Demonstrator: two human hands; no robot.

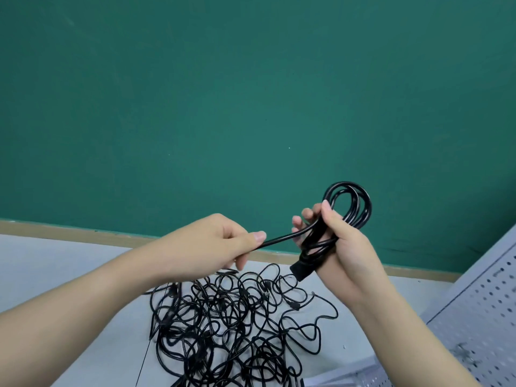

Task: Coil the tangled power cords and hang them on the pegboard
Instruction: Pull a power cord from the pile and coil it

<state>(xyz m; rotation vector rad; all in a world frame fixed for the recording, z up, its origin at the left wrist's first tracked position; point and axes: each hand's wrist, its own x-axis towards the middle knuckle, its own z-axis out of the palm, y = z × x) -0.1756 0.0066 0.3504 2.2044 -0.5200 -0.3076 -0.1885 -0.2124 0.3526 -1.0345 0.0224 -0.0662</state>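
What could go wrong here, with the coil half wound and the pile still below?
The coil sits loosely in the right hand; its loops may spring open. The free strand pinched by the left hand may twist as it is wrapped. The tangled pile lies directly below, so a dropped coil could snag in it.

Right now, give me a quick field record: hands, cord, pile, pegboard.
left hand: pinches the free run of the cord
right hand: grips the coiled cord, loops standing above the fist
strap: black, hangs below the right hand
tangled pile: black cords on the grey surface, under the hands
pegboard: grey, perforated, far right; nothing seen hanging on it
backdrop: green wall
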